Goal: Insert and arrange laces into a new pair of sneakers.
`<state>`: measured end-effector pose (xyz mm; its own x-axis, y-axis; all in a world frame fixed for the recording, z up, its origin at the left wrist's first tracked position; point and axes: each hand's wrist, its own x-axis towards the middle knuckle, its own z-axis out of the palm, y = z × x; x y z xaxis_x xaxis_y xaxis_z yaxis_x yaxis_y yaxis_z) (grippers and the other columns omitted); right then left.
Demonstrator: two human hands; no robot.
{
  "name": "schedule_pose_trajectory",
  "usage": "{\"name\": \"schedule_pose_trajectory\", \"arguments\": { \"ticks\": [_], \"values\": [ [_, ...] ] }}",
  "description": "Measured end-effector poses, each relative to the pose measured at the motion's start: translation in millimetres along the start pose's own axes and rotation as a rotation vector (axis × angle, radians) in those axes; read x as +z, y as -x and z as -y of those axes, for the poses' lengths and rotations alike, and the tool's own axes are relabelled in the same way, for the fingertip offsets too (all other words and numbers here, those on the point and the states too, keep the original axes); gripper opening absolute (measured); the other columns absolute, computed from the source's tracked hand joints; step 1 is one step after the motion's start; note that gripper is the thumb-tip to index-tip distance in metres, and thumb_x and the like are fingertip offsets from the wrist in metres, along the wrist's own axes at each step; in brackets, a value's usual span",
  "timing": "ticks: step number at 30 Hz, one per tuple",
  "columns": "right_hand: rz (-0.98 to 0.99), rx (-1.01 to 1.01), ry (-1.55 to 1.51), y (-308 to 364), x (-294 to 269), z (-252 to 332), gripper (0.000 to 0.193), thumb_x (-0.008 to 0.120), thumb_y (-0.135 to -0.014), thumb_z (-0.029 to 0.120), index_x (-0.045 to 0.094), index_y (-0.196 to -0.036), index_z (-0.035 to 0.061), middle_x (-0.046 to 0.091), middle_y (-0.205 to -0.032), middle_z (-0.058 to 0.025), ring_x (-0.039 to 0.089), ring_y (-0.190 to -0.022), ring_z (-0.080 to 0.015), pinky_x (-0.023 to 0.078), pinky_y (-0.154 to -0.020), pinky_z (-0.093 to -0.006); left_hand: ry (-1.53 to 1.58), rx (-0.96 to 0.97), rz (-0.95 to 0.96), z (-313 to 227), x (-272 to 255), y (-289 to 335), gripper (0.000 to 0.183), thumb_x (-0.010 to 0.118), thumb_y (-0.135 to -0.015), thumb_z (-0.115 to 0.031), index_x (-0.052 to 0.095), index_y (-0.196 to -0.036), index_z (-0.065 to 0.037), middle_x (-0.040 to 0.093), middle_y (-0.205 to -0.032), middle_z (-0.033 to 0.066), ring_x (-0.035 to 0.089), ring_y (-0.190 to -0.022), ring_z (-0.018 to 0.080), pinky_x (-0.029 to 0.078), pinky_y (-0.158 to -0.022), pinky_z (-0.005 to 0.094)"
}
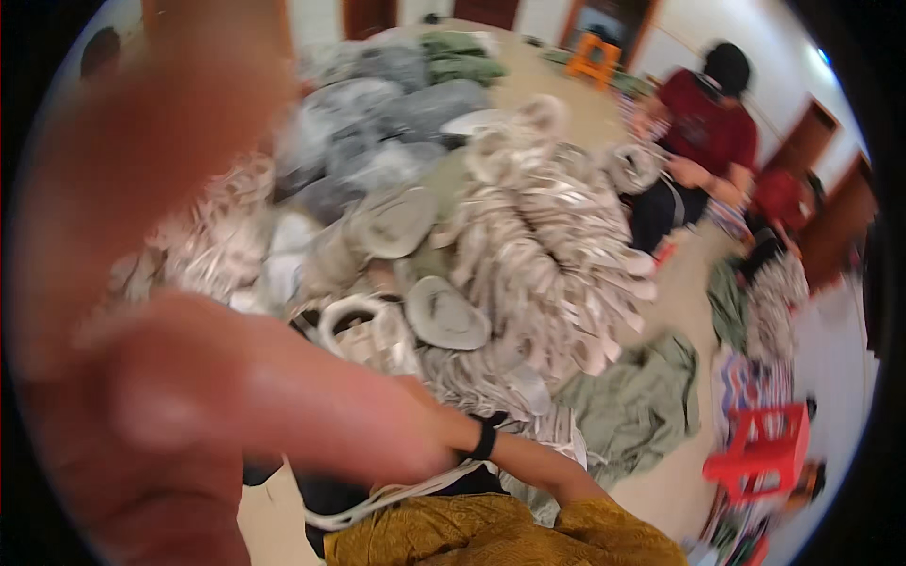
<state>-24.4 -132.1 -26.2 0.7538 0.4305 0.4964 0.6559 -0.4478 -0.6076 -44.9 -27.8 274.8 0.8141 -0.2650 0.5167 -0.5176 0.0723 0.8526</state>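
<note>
Very close and blurred, my left hand (274, 391) covers much of the left side. One finger stretches right and another reaches upward, with nothing visible between them. My right forearm, in a mustard sleeve and black wristband (484, 440), reaches leftward. Part of my right hand (429, 401) shows behind the left finger; its fingers are hidden. Just beyond lie bundles of beige shoe-shaped fabric pieces (472, 377) and a white-rimmed beige piece (373, 330) with a dark opening. A pale cord (406, 495) lies across my lap.
A large heap of stacked beige pieces (538, 226) spreads ahead, with grey plastic bags (377, 123) behind. Green cloth (632, 406) lies right. A red plastic stool (760, 453) stands far right, an orange stool (595, 58) farther back. A person in dark red (708, 123) handles a beige roll.
</note>
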Motion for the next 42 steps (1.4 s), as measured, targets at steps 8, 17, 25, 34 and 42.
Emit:
{"name": "schedule_pose_trajectory", "arguments": {
  "ticks": [8, 17, 25, 34, 42],
  "values": [
    [0.067, 0.098, 0.160, 12, -36, 0, 0.024, 0.055, -0.071, 0.009, 0.058, -0.095, 0.0086, 0.059, -0.080, -0.0079, 0.059, -0.069, -0.0260, 0.048, -0.058, -0.0354, 0.139, 0.015, -0.215, -24, -11, 1, 0.062, 0.042, -0.089, -0.025, 0.011, -0.136, 0.001, 0.042, -0.058, 0.0061, 0.048, -0.038, 0.0266, 0.045, -0.036, 0.0378],
    [0.159, 0.177, 0.182, 14, -53, 2, 0.028, 0.058, -0.069, 0.010, 0.057, -0.097, 0.0110, 0.058, -0.081, -0.0066, 0.059, -0.071, -0.0260, 0.048, -0.059, -0.0355, 0.100, 0.118, -0.232, -26, -33, -11, 0.062, 0.040, -0.089, -0.022, 0.008, -0.137, 0.000, 0.043, -0.061, 0.0050, 0.048, -0.038, 0.0271, 0.046, -0.035, 0.0367],
    [0.128, 0.124, 0.114, 12, -43, 1, 0.024, 0.059, -0.071, 0.014, 0.060, -0.094, 0.0098, 0.057, -0.073, -0.0079, 0.057, -0.067, -0.0251, 0.047, -0.057, -0.0338, 0.043, 0.382, -0.043, -17, -49, -20, 0.072, 0.056, -0.081, -0.024, 0.014, -0.135, 0.000, 0.054, -0.070, 0.0067, 0.057, -0.047, 0.0262, 0.050, -0.042, 0.0363],
    [0.127, 0.116, 0.391, 22, -43, -3, 0.029, 0.060, -0.067, 0.013, 0.054, -0.095, 0.0087, 0.053, -0.066, -0.0072, 0.057, -0.063, -0.0248, 0.045, -0.051, -0.0357, -0.134, -0.461, 0.210, 113, -43, 3, 0.023, 0.049, -0.086, -0.005, 0.053, -0.107, 0.002, 0.063, -0.083, 0.0085, 0.061, -0.071, 0.0127, 0.047, -0.063, 0.0222],
    [0.117, 0.141, 0.274, 15, -36, -9, 0.026, 0.051, -0.077, 0.012, 0.051, -0.102, 0.0048, 0.052, -0.073, -0.0097, 0.058, -0.064, -0.0264, 0.047, -0.051, -0.0355, -0.214, -0.695, 0.274, 163, -38, 58, 0.019, 0.052, -0.082, -0.005, 0.056, -0.099, 0.004, 0.063, -0.076, 0.0089, 0.063, -0.067, 0.0146, 0.047, -0.057, 0.0218]
  ]
}}
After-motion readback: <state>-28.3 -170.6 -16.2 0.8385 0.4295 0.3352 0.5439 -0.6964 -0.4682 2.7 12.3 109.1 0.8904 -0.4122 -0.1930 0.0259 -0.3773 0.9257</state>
